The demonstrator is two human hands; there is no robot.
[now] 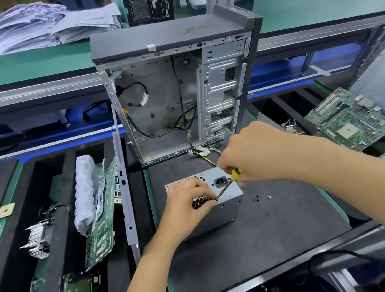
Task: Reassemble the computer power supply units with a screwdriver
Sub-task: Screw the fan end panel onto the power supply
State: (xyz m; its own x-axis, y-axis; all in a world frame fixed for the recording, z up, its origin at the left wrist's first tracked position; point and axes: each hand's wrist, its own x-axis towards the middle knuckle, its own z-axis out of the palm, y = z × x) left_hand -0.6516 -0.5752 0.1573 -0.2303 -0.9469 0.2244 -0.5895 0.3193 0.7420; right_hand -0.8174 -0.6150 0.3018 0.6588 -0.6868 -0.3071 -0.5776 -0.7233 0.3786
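Two hands at work on grey power supply (226,204), which sits on dark mat (278,227) in front of open computer case (181,94). Left hand (187,201) rests on top of supply over fan grille, fingertips pinched at screwdriver tip. Right hand (247,154) grips yellow-handled screwdriver (229,182), shaft angled down-left to supply's top edge. Few loose screws (257,198) lie on mat just right of supply. Circuit board (352,119) at far right.
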